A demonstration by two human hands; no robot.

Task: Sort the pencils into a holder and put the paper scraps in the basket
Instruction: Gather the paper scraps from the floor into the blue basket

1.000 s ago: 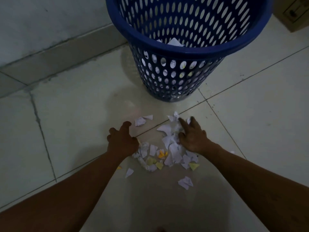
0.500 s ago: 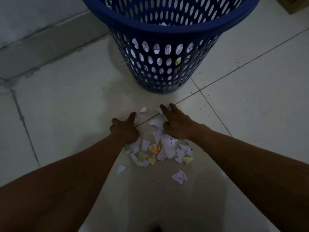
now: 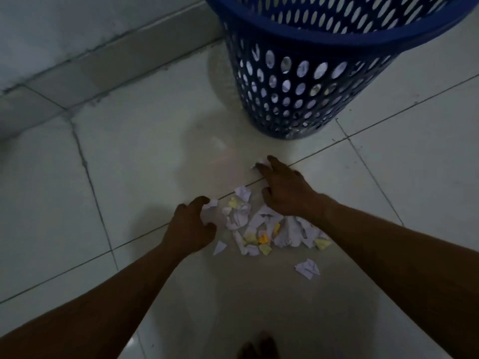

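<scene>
Pale floor tiles below a wall: paper scraps heaped just short of the blue basket.
Right hand lies spread, fingers flat on the far edge of the heap, probably to rake it inward. Left hand curls against the heap's side like a stop; whether it pinches paper I cannot tell.

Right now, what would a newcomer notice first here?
A blue basket with oval holes stands at top right, white paper showing through them. In front of it, a pile of white and yellow paper scraps lies on the pale floor, the left grip and right grip at its two sides.
</scene>
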